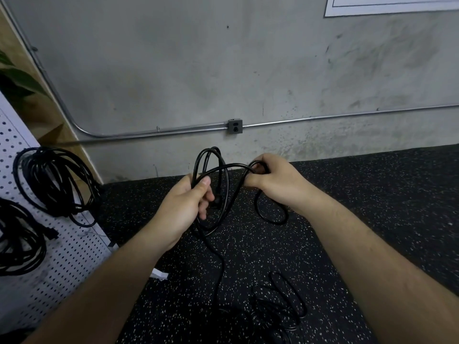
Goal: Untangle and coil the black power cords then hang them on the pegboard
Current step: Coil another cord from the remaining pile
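left hand [185,207]: fingers curled around a bunch of loops of the thin black rubber power cord [210,149], thumb clamped over the strands

right hand [275,180]: just across from the left one, closed in a fist around the same cord; one strand runs straight between the two hands

cord loops: a couple stick up above the left hand, another droops under the right wrist, and a single tail drops from below the left hand

tangled black cord pile [275,304]: down on the black speckled rubber floor [347,207], under the right forearm; the tail heads that way

white perforated pegboard [74,256]: off to the left of the left arm

hung stuff: upper black cord coil [57,180] and lower black cord coil [19,247] both hang on it

grey metal wall outlet [235,126]: on the concrete wall beyond both hands
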Available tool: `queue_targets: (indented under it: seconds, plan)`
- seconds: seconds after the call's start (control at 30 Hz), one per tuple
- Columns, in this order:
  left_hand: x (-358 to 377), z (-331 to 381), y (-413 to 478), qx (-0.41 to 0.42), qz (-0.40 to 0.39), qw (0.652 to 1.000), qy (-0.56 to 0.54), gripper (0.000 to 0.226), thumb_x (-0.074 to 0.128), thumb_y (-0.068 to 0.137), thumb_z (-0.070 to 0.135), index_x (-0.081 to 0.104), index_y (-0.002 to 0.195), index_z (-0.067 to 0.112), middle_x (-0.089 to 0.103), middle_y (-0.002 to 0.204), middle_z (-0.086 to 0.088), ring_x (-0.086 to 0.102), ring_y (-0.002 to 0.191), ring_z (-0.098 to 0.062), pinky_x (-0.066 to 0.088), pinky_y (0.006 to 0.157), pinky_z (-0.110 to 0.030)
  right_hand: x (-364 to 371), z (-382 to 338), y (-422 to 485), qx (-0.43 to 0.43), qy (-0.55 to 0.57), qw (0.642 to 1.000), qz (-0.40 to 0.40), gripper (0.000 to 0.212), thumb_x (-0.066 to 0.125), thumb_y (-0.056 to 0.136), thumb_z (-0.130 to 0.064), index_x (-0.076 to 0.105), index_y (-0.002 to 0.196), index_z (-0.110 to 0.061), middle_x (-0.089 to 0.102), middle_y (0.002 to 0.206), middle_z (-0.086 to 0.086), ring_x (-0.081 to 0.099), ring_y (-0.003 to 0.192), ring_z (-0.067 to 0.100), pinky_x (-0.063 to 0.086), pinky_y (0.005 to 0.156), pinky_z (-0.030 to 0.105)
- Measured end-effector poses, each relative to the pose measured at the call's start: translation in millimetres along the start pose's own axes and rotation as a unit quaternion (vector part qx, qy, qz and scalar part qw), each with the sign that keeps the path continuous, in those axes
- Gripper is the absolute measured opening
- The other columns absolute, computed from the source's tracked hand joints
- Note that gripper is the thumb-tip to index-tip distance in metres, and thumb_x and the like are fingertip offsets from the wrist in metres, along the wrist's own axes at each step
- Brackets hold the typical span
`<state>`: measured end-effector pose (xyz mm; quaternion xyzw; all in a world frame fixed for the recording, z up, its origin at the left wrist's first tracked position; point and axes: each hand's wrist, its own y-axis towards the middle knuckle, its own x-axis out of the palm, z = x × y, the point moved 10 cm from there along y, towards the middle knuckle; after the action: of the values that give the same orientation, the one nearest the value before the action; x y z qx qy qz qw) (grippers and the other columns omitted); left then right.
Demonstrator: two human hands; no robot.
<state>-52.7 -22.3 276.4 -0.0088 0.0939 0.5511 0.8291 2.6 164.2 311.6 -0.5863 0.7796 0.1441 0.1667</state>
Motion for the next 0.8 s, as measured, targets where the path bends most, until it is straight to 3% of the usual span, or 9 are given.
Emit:
queue_targets:
  seconds: [0.13,0.3,0.43,0.53,0.67,0.73,0.8]
  plan:
    - [0,-2,1,-0.01,-0.009,0.999,-0.035,0.018,0.058,0.102,0.019,0.058,0.085,0.015,0.053,0.066,0.003,0.051,0.066,-0.016,0.048,0.069,-0.038,-1,1,-1,0.01,-0.02,1.0,-0.001,0.008,0.06,0.097,-0.02,0.064,0.102,-0.016,0.074,0.09,0.008,0.064,0.078,0.017,0.046,0.059,0.021]
    - [-10,-14,5,-0.055,0.049,0.989,-0.124,0.008,0.06,0.101,0.02,0.063,0.099,0.012,0.069,0.089,-0.002,0.069,0.086,-0.018,0.059,0.082,-0.039,-10,6,1,0.016,-0.033,0.999,0.006,0.008,0.055,0.101,-0.022,0.062,0.099,-0.021,0.065,0.085,0.004,0.052,0.067,0.012,0.039,0.056,0.023]
    - [-32,-16,12,-0.055,0.114,0.986,-0.106,0.006,0.063,0.098,0.017,0.059,0.101,0.013,0.062,0.093,-0.003,0.062,0.082,-0.014,0.052,0.071,-0.031,-20,11,3,0.023,-0.023,0.999,0.015,0.016,0.053,0.098,-0.008,0.066,0.103,-0.016,0.072,0.104,0.019,0.056,0.08,0.02,0.04,0.069,0.033]
    - [-41,-15,15,-0.049,0.116,0.989,-0.083,0.021,0.072,0.092,0.018,0.057,0.105,0.011,0.067,0.092,-0.003,0.065,0.076,-0.012,0.049,0.063,-0.03,-29,18,4,0.035,-0.033,0.998,0.033,0.019,0.052,0.097,-0.004,0.066,0.1,-0.017,0.069,0.092,0.015,0.051,0.07,0.018,0.038,0.062,0.031]
    - [-40,-4,13,-0.016,0.077,0.997,-0.017,0.066,0.088,0.069,0.05,0.058,0.107,0.006,0.065,0.079,0.0,0.061,0.064,-0.008,0.045,0.056,-0.026,-32,28,5,0.068,-0.1,0.993,0.004,0.02,0.053,0.095,-0.004,0.063,0.103,-0.02,0.065,0.091,0.007,0.052,0.069,0.018,0.039,0.059,0.03]
    - [-32,2,11,-0.004,0.051,0.998,-0.022,0.079,0.078,0.061,0.076,0.056,0.097,0.01,0.054,0.069,0.006,0.048,0.055,-0.004,0.038,0.049,-0.019,-25,35,2,0.094,-0.165,0.981,-0.046,0.026,0.052,0.095,-0.003,0.063,0.11,-0.021,0.064,0.097,0.006,0.055,0.072,0.017,0.04,0.058,0.028]
    - [-27,5,11,-0.007,0.043,0.998,-0.054,0.076,0.056,0.071,0.089,0.056,0.089,0.015,0.051,0.064,0.008,0.04,0.054,-0.006,0.032,0.047,-0.02,-14,42,-5,0.121,-0.238,0.958,-0.106,0.033,0.052,0.094,-0.003,0.059,0.122,-0.019,0.063,0.103,0.005,0.057,0.076,0.017,0.042,0.058,0.026]
